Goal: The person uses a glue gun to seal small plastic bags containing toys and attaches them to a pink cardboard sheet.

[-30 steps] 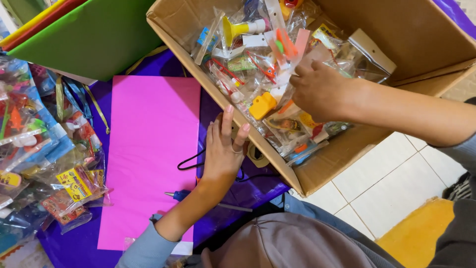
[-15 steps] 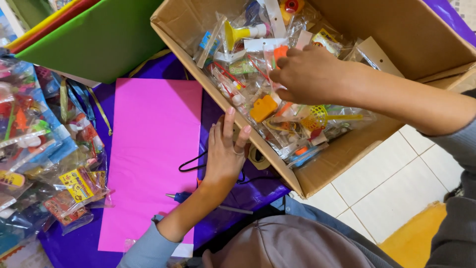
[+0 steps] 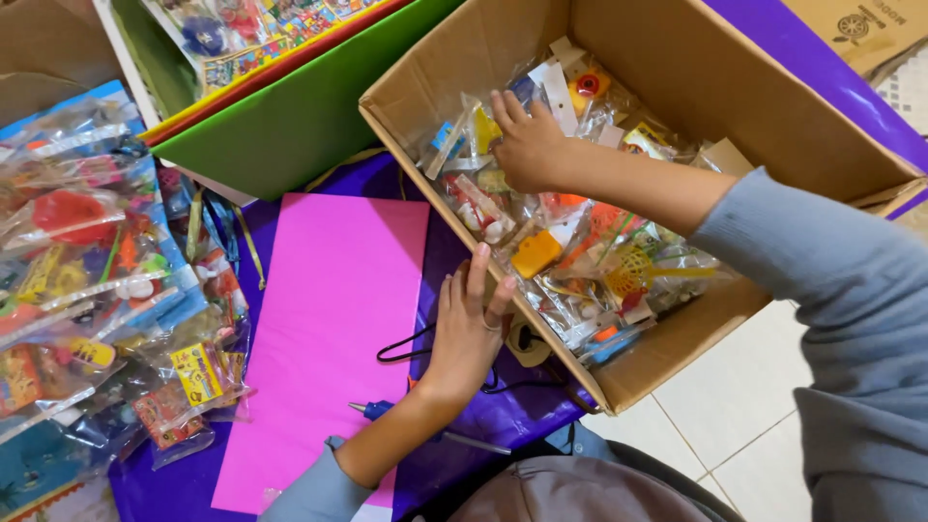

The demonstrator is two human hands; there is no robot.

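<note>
Left hand [image 3: 471, 333] flat, palm down, fingers spread and pointing toward the far edge of the tabletop, forearm running back to the near edge in a grey-blue sleeve pushed up past the wrist. Right hand [image 3: 527, 145] stretched farther out toward the far right corner, back up, fingers curled downward, forearm bare, grey sleeve bunched near the elbow.

right hand [image 3: 527, 145]: moved from box's near side to far-left toy packets [image 3: 570, 242] | cardboard box [image 3: 464, 58]: view shifted right
</note>
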